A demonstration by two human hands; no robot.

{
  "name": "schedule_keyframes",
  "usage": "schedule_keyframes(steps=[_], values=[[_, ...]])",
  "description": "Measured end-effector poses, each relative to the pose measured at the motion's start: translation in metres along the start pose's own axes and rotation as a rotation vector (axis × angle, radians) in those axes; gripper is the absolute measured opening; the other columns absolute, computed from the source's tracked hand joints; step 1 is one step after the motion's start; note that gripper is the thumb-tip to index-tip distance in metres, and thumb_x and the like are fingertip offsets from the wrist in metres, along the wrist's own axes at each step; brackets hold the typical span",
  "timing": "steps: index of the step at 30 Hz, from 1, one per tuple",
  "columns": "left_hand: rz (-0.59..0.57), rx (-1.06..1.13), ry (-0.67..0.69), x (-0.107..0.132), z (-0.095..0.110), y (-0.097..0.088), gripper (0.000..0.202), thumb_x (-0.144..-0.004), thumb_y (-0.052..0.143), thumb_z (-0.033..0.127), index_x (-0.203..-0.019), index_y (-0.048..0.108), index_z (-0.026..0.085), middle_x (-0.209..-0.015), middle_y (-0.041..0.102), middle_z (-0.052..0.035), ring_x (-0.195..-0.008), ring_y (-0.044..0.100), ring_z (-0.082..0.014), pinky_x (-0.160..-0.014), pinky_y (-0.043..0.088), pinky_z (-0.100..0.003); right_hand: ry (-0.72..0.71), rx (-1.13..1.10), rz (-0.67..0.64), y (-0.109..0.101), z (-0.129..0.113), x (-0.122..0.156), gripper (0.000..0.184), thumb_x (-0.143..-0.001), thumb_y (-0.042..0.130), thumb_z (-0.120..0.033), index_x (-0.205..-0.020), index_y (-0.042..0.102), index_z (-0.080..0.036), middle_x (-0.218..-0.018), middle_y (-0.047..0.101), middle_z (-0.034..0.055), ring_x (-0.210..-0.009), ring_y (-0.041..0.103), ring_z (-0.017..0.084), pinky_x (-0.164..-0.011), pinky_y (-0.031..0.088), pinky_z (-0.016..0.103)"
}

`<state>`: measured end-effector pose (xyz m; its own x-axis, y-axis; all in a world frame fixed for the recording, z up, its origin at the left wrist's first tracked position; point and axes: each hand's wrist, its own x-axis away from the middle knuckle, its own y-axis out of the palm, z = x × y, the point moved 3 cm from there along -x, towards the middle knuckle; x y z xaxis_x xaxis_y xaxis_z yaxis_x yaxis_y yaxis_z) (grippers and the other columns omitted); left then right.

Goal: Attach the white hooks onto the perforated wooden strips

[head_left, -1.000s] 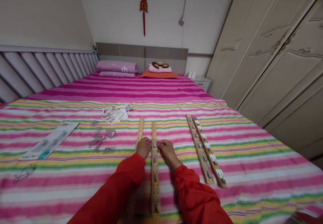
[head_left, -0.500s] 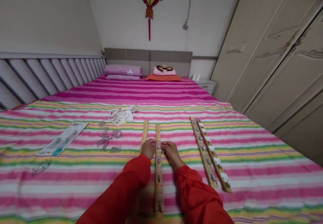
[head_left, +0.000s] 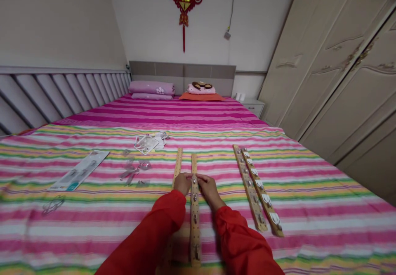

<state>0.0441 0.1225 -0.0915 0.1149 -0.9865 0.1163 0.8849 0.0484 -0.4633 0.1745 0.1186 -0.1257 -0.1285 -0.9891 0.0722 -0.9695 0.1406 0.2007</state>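
A narrow wooden strip [head_left: 194, 227] with a row of holes lies lengthwise before me. Several small shiny metal fittings [head_left: 194, 197] sit along it. My left hand [head_left: 182, 183] comes in from the left side of the strip, its fingers pinched together. From the other side my right hand [head_left: 209, 187] meets it, thumb and forefinger also pinched. The fingertips almost touch over the strip, just beyond the farthest fitting. Whatever is between them is too small to make out. Partly under my left arm lies a second holed strip [head_left: 177, 164].
To the right rest two wooden strips, one with metal fittings [head_left: 249, 182] and one with white-backed hooks [head_left: 259, 183]. On the left are a flat package [head_left: 79, 171], small plastic packets [head_left: 131, 171], a wire-like loop [head_left: 53, 204] and a wrapper pile [head_left: 151, 142], all on a striped sheet [head_left: 123, 229].
The fingertips of both hands have drawn closer together over the strip. The view has shifted very slightly; the strips and packets lie where they were.
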Motion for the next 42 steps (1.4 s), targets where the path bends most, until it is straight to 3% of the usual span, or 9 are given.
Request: schedule_keyframes(steps=[8, 12, 15, 18, 26, 30, 34, 39, 42], values=[[0.007, 0.055, 0.08, 0.007, 0.011, -0.017, 0.023, -0.069, 0.058, 0.011, -0.087, 0.072, 0.015, -0.081, 0.074, -0.0047, -0.079, 0.066, -0.0153, -0.073, 0.051, -0.023, 0.084, -0.139, -0.024, -0.008, -0.006, 0.007, 0.055, -0.061, 0.071, -0.035, -0.11, 0.065, -0.011, -0.048, 0.057, -0.0046, -0.035, 0.042, 0.007, -0.035, 0.026, 0.018], [0.167, 0.053, 0.188, 0.01, 0.002, -0.074, 0.025, -0.073, 0.054, 0.018, -0.091, 0.07, 0.015, -0.089, 0.072, -0.0062, -0.083, 0.065, -0.0167, -0.076, 0.051, -0.027, 0.083, -0.172, -0.017, -0.011, -0.004, 0.007, 0.058, -0.061, 0.074, -0.034, -0.111, 0.06, -0.011, -0.049, 0.058, -0.004, -0.035, 0.043, 0.007, -0.034, 0.027, 0.018], [0.325, -0.223, 0.281, 0.012, -0.018, -0.127, 0.022, -0.071, 0.052, 0.017, -0.084, 0.07, 0.017, -0.092, 0.072, -0.0079, -0.089, 0.064, -0.0197, -0.086, 0.048, -0.032, 0.071, -0.175, -0.012, -0.011, -0.004, 0.008, 0.052, -0.06, 0.075, -0.033, -0.104, 0.061, -0.01, -0.05, 0.059, -0.0035, -0.035, 0.043, 0.007, -0.034, 0.027, 0.018], [0.319, -0.529, 0.302, 0.014, -0.041, -0.161, 0.027, -0.069, 0.049, 0.009, -0.084, 0.071, 0.016, -0.095, 0.072, -0.0099, -0.095, 0.063, -0.0225, -0.091, 0.045, -0.034, 0.065, -0.185, -0.008, -0.01, -0.007, 0.01, 0.045, -0.059, 0.075, -0.034, -0.096, 0.062, -0.011, -0.051, 0.059, -0.0037, -0.035, 0.043, 0.007, -0.034, 0.027, 0.018], [0.236, -0.796, 0.271, 0.027, -0.055, -0.175, 0.027, -0.075, 0.046, 0.014, -0.081, 0.072, 0.019, -0.091, 0.072, -0.0087, -0.091, 0.064, -0.0229, -0.084, 0.045, -0.03, 0.052, -0.217, 0.016, -0.009, -0.011, 0.017, 0.038, -0.057, 0.073, -0.031, -0.087, 0.062, -0.012, -0.052, 0.06, -0.0031, -0.037, 0.046, 0.007, -0.035, 0.029, 0.018], [0.332, -0.614, 0.226, 0.036, -0.042, -0.18, 0.023, -0.073, 0.05, 0.016, -0.081, 0.071, 0.02, -0.091, 0.072, -0.0067, -0.091, 0.064, -0.022, -0.083, 0.046, -0.03, 0.041, -0.238, 0.025, -0.011, -0.014, 0.021, 0.034, -0.056, 0.073, -0.03, -0.083, 0.063, -0.013, -0.053, 0.062, -0.0019, -0.039, 0.048, 0.008, -0.037, 0.031, 0.019], [0.402, -0.156, 0.104, 0.048, -0.033, -0.181, 0.015, -0.067, 0.06, 0.015, -0.076, 0.072, 0.017, -0.081, 0.073, -0.0053, -0.084, 0.066, -0.0216, -0.081, 0.049, -0.031, 0.031, -0.244, 0.042, -0.012, -0.018, 0.028, 0.03, -0.054, 0.074, -0.031, -0.077, 0.064, -0.014, -0.054, 0.061, -0.0017, -0.04, 0.048, 0.008, -0.039, 0.032, 0.02], [0.193, 0.605, -0.13, 0.073, -0.028, -0.153, 0.023, -0.058, 0.075, 0.015, -0.081, 0.072, 0.014, -0.077, 0.073, -0.004, -0.073, 0.067, -0.0144, -0.075, 0.054, -0.026, 0.008, -0.224, 0.106, -0.018, -0.02, 0.059, 0.027, -0.056, 0.074, -0.035, -0.07, 0.062, -0.016, -0.053, 0.059, -0.0024, -0.041, 0.048, 0.009, -0.039, 0.032, 0.02], [0.116, 0.826, -0.23, 0.097, -0.025, -0.133, 0.025, -0.06, 0.075, 0.007, -0.084, 0.071, 0.013, -0.081, 0.074, -0.0056, -0.072, 0.067, -0.011, -0.07, 0.054, -0.02, 0.013, -0.211, 0.119, -0.027, -0.017, 0.097, 0.03, -0.059, 0.075, -0.041, -0.07, 0.062, -0.016, -0.054, 0.058, -0.0024, -0.042, 0.047, 0.008, -0.039, 0.032, 0.02]])
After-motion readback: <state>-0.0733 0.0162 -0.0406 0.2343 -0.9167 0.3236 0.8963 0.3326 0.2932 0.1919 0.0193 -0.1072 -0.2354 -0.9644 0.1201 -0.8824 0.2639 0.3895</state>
